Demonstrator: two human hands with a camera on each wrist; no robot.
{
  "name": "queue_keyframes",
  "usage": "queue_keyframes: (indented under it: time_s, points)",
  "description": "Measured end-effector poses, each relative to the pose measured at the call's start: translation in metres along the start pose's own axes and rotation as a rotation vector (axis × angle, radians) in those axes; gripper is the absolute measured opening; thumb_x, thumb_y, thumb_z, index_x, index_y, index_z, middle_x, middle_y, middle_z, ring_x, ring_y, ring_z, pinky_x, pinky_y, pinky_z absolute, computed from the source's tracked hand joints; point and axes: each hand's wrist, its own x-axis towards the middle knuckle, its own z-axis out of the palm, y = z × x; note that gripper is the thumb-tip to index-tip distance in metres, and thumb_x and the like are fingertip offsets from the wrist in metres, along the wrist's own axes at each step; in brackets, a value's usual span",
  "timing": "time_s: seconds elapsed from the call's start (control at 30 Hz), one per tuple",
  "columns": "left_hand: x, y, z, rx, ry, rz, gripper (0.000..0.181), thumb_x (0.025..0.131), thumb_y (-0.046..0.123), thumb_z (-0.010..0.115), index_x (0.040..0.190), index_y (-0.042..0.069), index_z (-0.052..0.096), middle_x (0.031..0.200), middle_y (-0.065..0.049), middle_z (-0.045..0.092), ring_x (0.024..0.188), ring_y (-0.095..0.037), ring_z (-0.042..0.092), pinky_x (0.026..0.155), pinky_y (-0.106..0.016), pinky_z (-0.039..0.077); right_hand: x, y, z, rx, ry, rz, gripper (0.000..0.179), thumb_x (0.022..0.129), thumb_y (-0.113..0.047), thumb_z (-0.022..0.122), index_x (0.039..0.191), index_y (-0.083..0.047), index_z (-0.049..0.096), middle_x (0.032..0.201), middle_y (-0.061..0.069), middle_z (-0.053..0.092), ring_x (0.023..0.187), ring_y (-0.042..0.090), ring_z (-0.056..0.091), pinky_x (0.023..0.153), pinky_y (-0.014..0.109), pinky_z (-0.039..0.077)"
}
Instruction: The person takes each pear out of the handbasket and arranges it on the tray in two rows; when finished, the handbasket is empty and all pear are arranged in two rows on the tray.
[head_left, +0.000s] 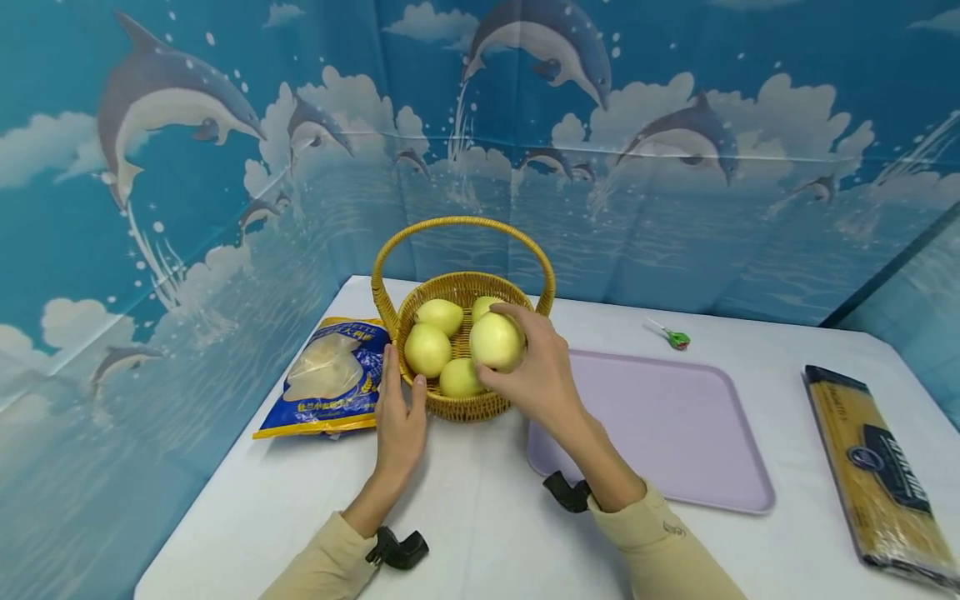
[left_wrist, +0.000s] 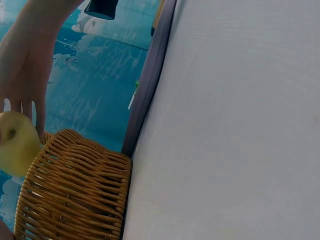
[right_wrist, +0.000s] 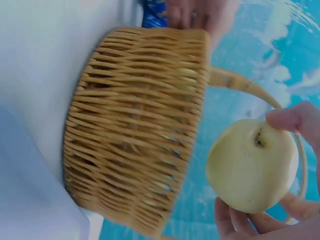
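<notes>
A yellow-green pear is gripped in my right hand, thumb on one side and fingers on the other, over the right part of a wicker basket. In the right wrist view the held pear shows its dimpled end, beyond the basket's rim. Several more pears lie inside the basket, whose tall arched handle stands upright. My left hand rests against the basket's left side with its fingers extended.
A blue and yellow bag lies left of the basket. To the right are a lilac tray, a green-wrapped lollipop behind it, and a pack of spaghetti at the far right. A dolphin-print curtain hangs behind the white table.
</notes>
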Motion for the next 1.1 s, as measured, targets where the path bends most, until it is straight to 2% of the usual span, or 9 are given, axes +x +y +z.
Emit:
queue_keyframes:
  time_s: [0.17,0.3,0.47,0.6,0.7,0.8,0.87,0.97,1.1]
  points:
    - [0.000,0.000,0.000,0.002,0.006,-0.001,0.066,0.113,0.027,0.046,0.168,0.003,0.018,0.176,-0.017,0.015,0.164,-0.033,0.014,0.133,-0.054,0.015,-0.002,-0.006,-0.025,0.015,0.077,0.008,0.072,0.077,-0.017,0.089,0.144,-0.016,0.062,0.139,0.006,0.066,0.124,0.029,0.062,0.089,0.053,0.058]
    - [0.000,-0.001,-0.003,0.000,0.003,-0.006,0.066,0.113,0.027,0.045,0.169,0.004,0.018,0.177,-0.016,0.014,0.164,-0.033,0.013,0.133,-0.055,0.014,0.001,-0.005,-0.045,0.016,0.141,0.025,0.071,0.078,-0.016,0.090,0.144,-0.016,0.062,0.141,0.006,0.065,0.126,0.028,0.061,0.093,0.055,0.059]
    - [-0.001,-0.001,-0.004,0.006,-0.006,-0.007,0.067,0.113,0.027,0.046,0.169,0.004,0.017,0.177,-0.017,0.014,0.164,-0.034,0.013,0.133,-0.055,0.013,0.005,0.013,-0.065,0.031,0.243,0.054,0.067,0.079,-0.011,0.089,0.141,-0.014,0.064,0.137,0.007,0.066,0.123,0.025,0.059,0.095,0.055,0.059]
    - [0.000,-0.001,-0.005,0.008,-0.009,-0.001,0.066,0.113,0.027,0.046,0.168,0.004,0.017,0.176,-0.017,0.014,0.164,-0.033,0.013,0.133,-0.055,0.014,0.007,0.032,-0.073,0.053,0.289,0.134,0.065,0.080,-0.010,0.087,0.141,-0.012,0.064,0.133,0.009,0.067,0.120,0.025,0.058,0.094,0.055,0.057]
    - [0.000,-0.001,-0.005,0.004,-0.012,-0.004,0.066,0.113,0.027,0.045,0.169,0.004,0.017,0.176,-0.017,0.013,0.164,-0.033,0.012,0.133,-0.055,0.013,0.007,0.048,-0.071,0.030,0.265,0.218,0.065,0.081,-0.012,0.086,0.142,-0.011,0.063,0.133,0.012,0.066,0.119,0.029,0.059,0.089,0.054,0.057]
    - [-0.001,-0.001,-0.005,-0.001,-0.012,-0.006,0.066,0.113,0.026,0.046,0.168,0.003,0.017,0.176,-0.018,0.013,0.164,-0.034,0.012,0.133,-0.056,0.014,0.007,0.064,-0.064,-0.009,0.200,0.306,0.067,0.081,-0.018,0.086,0.143,-0.012,0.062,0.135,0.013,0.065,0.119,0.034,0.060,0.088,0.055,0.056]
    - [-0.001,-0.002,-0.004,-0.001,-0.010,-0.004,0.066,0.113,0.025,0.046,0.168,0.003,0.017,0.176,-0.018,0.014,0.164,-0.035,0.013,0.133,-0.056,0.014,0.005,0.073,-0.059,-0.036,0.146,0.350,0.068,0.081,-0.021,0.086,0.144,-0.013,0.061,0.138,0.014,0.065,0.122,0.037,0.057,0.092,0.057,0.054]
    - [-0.001,-0.002,-0.003,0.000,-0.005,0.003,0.066,0.113,0.025,0.047,0.168,0.003,0.018,0.176,-0.019,0.015,0.163,-0.036,0.014,0.133,-0.056,0.015,0.003,0.084,-0.053,-0.053,0.078,0.378,0.071,0.080,-0.022,0.087,0.145,-0.012,0.060,0.140,0.016,0.065,0.123,0.040,0.057,0.097,0.058,0.052]
    - [-0.001,-0.001,-0.001,-0.004,-0.005,0.009,0.066,0.113,0.025,0.047,0.168,0.002,0.018,0.175,-0.020,0.016,0.163,-0.037,0.015,0.133,-0.055,0.015,0.000,0.096,-0.043,-0.059,0.018,0.386,0.071,0.079,-0.020,0.088,0.143,-0.008,0.060,0.137,0.019,0.066,0.119,0.040,0.061,0.098,0.056,0.052]
